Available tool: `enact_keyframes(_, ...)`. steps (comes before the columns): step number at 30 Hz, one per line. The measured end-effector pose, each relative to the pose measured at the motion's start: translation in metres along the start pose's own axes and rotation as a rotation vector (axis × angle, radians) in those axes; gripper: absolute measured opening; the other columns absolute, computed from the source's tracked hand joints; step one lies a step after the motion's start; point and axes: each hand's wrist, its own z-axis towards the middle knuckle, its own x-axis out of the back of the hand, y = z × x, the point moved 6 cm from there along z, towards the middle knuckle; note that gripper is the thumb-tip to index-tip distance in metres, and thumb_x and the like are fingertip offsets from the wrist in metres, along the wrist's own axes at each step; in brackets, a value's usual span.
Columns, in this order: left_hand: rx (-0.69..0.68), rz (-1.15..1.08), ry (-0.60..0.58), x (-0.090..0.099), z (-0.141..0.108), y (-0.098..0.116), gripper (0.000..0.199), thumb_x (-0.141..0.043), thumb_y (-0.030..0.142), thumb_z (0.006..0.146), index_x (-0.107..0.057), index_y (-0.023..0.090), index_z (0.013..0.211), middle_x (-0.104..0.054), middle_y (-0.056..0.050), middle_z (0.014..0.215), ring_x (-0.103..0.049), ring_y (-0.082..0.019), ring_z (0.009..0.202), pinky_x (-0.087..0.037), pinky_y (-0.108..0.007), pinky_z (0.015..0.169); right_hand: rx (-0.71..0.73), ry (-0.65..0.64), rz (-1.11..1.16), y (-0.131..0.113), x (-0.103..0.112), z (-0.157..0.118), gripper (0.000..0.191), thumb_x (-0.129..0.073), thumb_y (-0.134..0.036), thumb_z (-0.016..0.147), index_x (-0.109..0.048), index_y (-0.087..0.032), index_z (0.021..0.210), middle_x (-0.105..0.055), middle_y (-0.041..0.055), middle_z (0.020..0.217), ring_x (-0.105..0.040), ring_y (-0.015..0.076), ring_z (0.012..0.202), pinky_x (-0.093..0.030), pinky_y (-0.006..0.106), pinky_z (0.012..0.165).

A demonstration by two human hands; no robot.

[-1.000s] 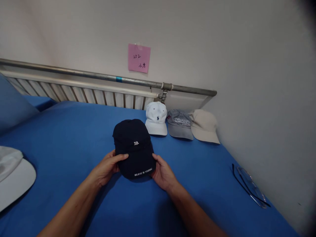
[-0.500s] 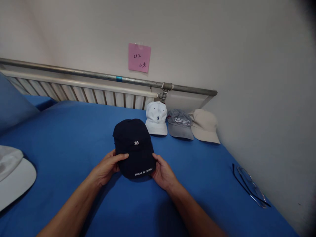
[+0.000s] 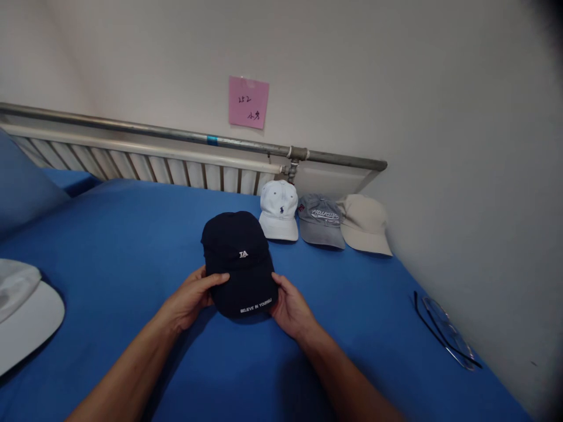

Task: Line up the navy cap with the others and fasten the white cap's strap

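Note:
A dark navy baseball cap (image 3: 237, 266) is between my two hands, its brim towards me, with small white lettering on the crown and along the brim. My left hand (image 3: 193, 299) grips the brim's left side, thumb on top and fingers underneath. On the opposite side, my right hand (image 3: 292, 305) pinches the brim's right edge; its fingers are partly hidden below. Just beyond the navy cap, a white cap (image 3: 278, 211) with a small dark emblem rests on the blue sheet (image 3: 132, 246). Beside it are a grey cap (image 3: 321, 221) with white script and a beige cap (image 3: 365, 225).
Another white cap (image 3: 30, 322) lies at the left edge, partly out of view. Eyeglasses (image 3: 448, 334) rest near the right wall. At the back run a metal pipe (image 3: 153, 132) and a white radiator (image 3: 197, 174). A pink note (image 3: 248, 102) hangs on the wall.

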Motion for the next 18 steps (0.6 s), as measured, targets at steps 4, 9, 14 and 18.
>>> enact_keyframes(4,-0.006,0.002,0.005,-0.0008,-0.0003,0.0012,0.037,-0.081,0.023,0.067,-0.066,0.018,0.100,-0.071,-0.007,0.099,-0.065,-0.016,0.080,-0.052,-0.024,0.065,0.011,-0.027,0.006,-0.0003,-0.0006,0.0004,0.022,-0.050,-0.022,0.091,-0.071,-0.014,0.092,-0.076,0.0037,0.087,-0.068,0.0147,0.076,-0.052,0.028,0.071)
enact_keyframes(9,-0.012,0.019,0.011,-0.0012,-0.0028,0.0029,0.037,-0.081,0.023,0.066,-0.068,0.018,0.100,-0.071,-0.008,0.100,-0.066,-0.018,0.080,-0.052,-0.025,0.065,0.013,-0.039,-0.002,0.0004,0.0008,0.0016,0.022,-0.051,-0.023,0.091,-0.071,-0.015,0.094,-0.076,0.0033,0.089,-0.068,0.0145,0.077,-0.052,0.027,0.072)
enact_keyframes(14,-0.013,0.000,0.012,-0.0009,-0.0035,0.0027,0.035,-0.081,0.022,0.066,-0.069,0.018,0.099,-0.072,-0.007,0.098,-0.066,-0.018,0.081,-0.052,-0.025,0.066,0.024,-0.066,-0.014,0.0012,0.0031,0.0035,0.018,-0.058,-0.025,0.086,-0.071,-0.017,0.096,-0.076,0.0034,0.093,-0.068,0.0158,0.081,-0.051,0.029,0.075)
enact_keyframes(18,-0.007,-0.008,0.008,-0.0012,-0.0023,0.0015,0.033,-0.081,0.021,0.067,-0.068,0.019,0.098,-0.073,-0.005,0.095,-0.066,-0.016,0.078,-0.052,-0.024,0.064,0.021,-0.052,-0.006,0.0008,0.0022,0.0025,0.020,-0.055,-0.024,0.088,-0.071,-0.015,0.095,-0.076,0.0035,0.091,-0.068,0.0151,0.079,-0.052,0.028,0.073)
